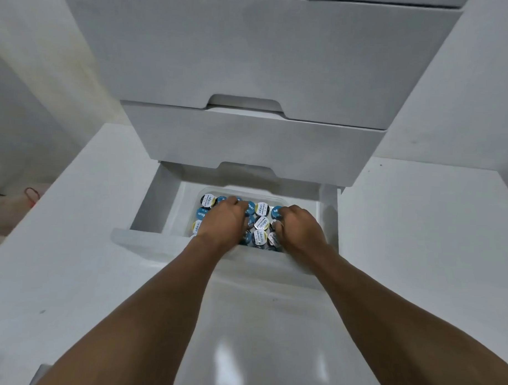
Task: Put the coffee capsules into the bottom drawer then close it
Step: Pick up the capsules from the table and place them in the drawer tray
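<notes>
While both arms reach fwd, I see the white drawer unit [252,48], upper 2 drawers stacked above and the bottom drawer [160,206] pulled out toward me. Inside it, right of ctr, sits a clear tray [202,191] packed w/ coffee capsules [262,223], blue and white lids up. Left grip [223,220] lies over the capsules, fingers bent down; can't tell if it holds any. Right grip [300,227] is curled, fingertips [283,226] pinching a capsule at the tray's right side.
</notes>
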The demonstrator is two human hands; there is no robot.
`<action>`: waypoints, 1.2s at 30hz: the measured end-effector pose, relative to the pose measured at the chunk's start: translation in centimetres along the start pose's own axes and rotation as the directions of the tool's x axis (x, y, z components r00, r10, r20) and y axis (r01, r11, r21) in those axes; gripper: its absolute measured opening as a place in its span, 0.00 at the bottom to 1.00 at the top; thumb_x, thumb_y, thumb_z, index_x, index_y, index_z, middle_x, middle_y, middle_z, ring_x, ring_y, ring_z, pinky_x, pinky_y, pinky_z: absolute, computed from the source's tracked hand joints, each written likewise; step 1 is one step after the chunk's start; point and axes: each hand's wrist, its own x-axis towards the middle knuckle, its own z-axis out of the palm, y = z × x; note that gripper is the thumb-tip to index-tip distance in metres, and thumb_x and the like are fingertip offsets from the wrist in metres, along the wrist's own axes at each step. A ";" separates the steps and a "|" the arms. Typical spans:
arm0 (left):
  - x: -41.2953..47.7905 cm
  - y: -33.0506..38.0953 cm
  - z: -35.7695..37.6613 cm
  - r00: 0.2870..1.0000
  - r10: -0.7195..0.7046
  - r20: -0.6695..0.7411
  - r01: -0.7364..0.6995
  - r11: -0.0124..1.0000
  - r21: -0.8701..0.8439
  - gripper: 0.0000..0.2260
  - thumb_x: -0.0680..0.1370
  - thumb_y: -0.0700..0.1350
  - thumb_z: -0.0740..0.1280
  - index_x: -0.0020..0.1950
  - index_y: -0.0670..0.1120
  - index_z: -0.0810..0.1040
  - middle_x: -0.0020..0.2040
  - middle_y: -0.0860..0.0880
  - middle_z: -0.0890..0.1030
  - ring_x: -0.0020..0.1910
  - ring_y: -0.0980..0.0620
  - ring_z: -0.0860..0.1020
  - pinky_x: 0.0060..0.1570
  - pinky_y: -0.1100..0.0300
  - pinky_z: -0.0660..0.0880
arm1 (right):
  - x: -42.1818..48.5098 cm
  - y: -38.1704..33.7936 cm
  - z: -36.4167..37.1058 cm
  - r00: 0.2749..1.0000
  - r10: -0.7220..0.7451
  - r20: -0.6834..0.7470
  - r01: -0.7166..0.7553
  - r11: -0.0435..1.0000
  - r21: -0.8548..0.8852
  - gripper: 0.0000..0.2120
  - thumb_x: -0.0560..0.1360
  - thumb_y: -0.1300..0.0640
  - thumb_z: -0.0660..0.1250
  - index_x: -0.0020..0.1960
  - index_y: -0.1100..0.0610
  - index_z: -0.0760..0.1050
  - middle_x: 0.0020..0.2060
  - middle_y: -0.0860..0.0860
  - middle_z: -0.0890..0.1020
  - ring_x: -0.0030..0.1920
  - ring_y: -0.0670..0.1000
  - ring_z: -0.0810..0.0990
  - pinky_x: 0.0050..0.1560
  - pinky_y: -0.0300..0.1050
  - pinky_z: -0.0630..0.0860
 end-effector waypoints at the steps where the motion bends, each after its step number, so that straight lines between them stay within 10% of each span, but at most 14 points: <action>1: -0.6 -0.2 -0.3 1.000 -0.001 -0.007 0.001 1.000 0.013 0.14 0.79 0.45 0.61 0.63 0.44 0.74 0.58 0.43 0.76 0.55 0.44 0.76 0.53 0.52 0.73 | -0.4 -0.4 -0.3 1.000 0.004 0.007 -0.004 1.000 -0.006 0.15 0.78 0.54 0.58 0.60 0.59 0.74 0.56 0.57 0.78 0.56 0.59 0.74 0.53 0.49 0.71; 36: -14.4 -8.7 0.4 0.891 0.245 -0.383 -0.264 0.964 0.003 0.19 0.76 0.42 0.68 0.65 0.40 0.73 0.63 0.39 0.74 0.63 0.41 0.71 0.59 0.49 0.73 | -12.8 -7.9 5.8 0.883 -0.044 -0.468 -0.019 0.991 -0.129 0.18 0.74 0.62 0.69 0.62 0.66 0.74 0.60 0.62 0.76 0.58 0.64 0.75 0.56 0.54 0.75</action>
